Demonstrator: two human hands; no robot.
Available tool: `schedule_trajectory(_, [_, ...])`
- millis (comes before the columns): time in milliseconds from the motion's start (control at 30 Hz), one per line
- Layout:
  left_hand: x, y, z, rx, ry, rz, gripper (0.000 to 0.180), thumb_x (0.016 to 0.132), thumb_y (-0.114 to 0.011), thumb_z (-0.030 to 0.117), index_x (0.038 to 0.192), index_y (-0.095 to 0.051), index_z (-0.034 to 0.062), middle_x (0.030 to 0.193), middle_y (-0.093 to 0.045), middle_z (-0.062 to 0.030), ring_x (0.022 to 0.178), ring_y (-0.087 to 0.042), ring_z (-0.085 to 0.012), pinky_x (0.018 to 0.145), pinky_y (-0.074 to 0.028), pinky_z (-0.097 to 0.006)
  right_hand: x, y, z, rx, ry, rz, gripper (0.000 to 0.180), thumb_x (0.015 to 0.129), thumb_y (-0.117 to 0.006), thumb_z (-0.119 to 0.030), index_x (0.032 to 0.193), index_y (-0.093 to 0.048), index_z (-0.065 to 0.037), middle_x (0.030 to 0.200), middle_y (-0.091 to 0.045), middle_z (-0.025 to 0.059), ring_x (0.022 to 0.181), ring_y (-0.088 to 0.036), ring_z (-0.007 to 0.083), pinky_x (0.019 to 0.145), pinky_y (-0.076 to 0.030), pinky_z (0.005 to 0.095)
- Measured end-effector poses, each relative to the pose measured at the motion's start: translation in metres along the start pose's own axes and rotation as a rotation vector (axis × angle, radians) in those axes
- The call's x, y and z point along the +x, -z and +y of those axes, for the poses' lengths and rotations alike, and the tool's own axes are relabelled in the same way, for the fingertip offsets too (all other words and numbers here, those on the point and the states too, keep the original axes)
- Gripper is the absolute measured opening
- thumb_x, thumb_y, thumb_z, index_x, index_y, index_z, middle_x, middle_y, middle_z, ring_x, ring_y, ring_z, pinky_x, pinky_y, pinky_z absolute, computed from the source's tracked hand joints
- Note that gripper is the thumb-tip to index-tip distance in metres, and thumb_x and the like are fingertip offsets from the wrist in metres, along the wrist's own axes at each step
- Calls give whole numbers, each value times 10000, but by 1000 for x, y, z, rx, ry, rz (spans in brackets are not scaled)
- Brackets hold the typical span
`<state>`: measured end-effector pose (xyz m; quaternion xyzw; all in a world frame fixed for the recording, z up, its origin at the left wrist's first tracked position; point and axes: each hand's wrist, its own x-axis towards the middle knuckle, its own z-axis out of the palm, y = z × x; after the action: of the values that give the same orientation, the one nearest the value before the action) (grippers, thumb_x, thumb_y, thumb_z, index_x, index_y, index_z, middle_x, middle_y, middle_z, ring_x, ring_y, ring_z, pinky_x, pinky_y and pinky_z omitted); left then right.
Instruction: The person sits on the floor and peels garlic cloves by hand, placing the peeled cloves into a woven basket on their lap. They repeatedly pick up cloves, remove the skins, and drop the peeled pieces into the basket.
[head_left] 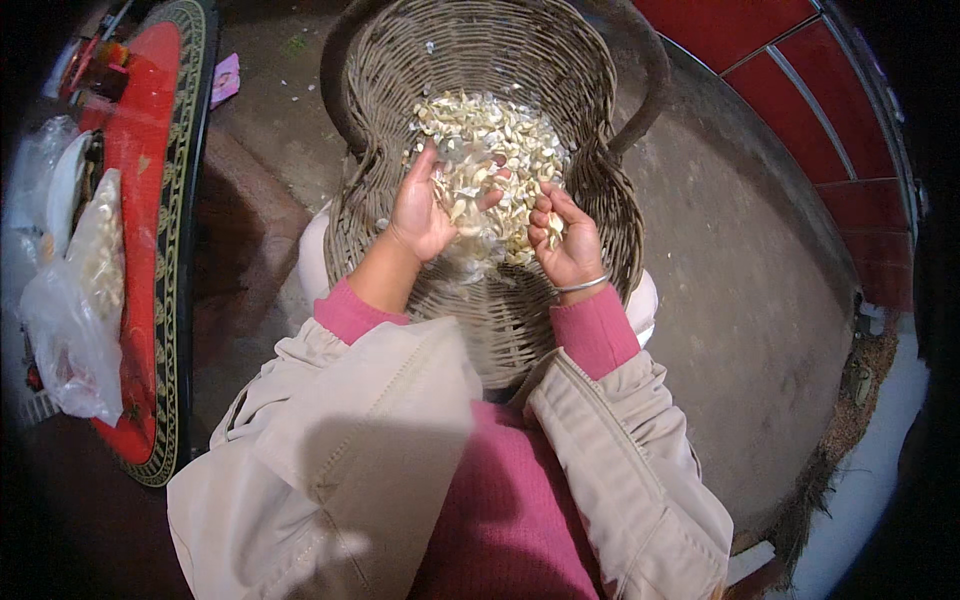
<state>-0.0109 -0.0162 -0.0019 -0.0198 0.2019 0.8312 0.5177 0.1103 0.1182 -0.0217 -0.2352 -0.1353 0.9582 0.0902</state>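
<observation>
A brown wicker basket (480, 40) with looped handles rests in front of me, between my knees. Heaped inside it are many small pale yellow-white pieces (500, 125), flat and curved; their exact kind I cannot make out. Over the heap, my left hand (425, 210) has its palm turned inward and fingers spread, with pale pieces beside and below them. My right hand (566, 236) is closed with several of these pieces showing between its fingers. Between the hands, some pieces are smeared by motion.
At the left stands a table with a red top (140, 240) and patterned dark edge. Clear plastic bags (75, 330) lie on it, one holding pale pieces. A pink packet (226, 80) is beyond its edge. Red tiles (790, 90) line the right side, above the brown floor (740, 290).
</observation>
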Motion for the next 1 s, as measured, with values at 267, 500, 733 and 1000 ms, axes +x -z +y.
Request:
schedule_trajectory(267, [1,1,4,-109,-24,-37,633,835,-258,467,1192,-259,-55,1175,-354,-255,1091,-364,-362,897,-335,-456,-4,-13,5,-80,-10,98,214,799,-439,-89,1005,-450,-32,764,-496,45,626,-483,152,512,-420,245])
schedule_trajectory(500, [-2,-8,5,-88,-40,0,656,827,-229,498,1185,-280,-50,1197,-321,-266,1120,-328,-360,934,-271,-465,-7,-21,9,-234,-31,144,153,827,-425,-131,945,-462,-40,665,-414,-1,523,-366,90,412,-309,189])
schedule_trajectory(733, [-7,-12,4,-85,-7,31,682,819,-219,521,1185,-279,-51,1211,-300,-267,1134,-306,-363,946,-258,-447,-8,-21,11,-253,-34,123,140,813,-444,-133,914,-473,-40,652,-422,-11,506,-360,75,398,-288,176])
schedule_trajectory(1000, [-6,-12,3,-71,34,-52,716,809,-215,539,1199,-258,-60,1215,-294,-265,1146,-289,-359,946,-265,-425,-7,-21,11,-223,-20,137,134,779,-485,-119,890,-489,-44,641,-446,-17,483,-363,64,393,-273,171])
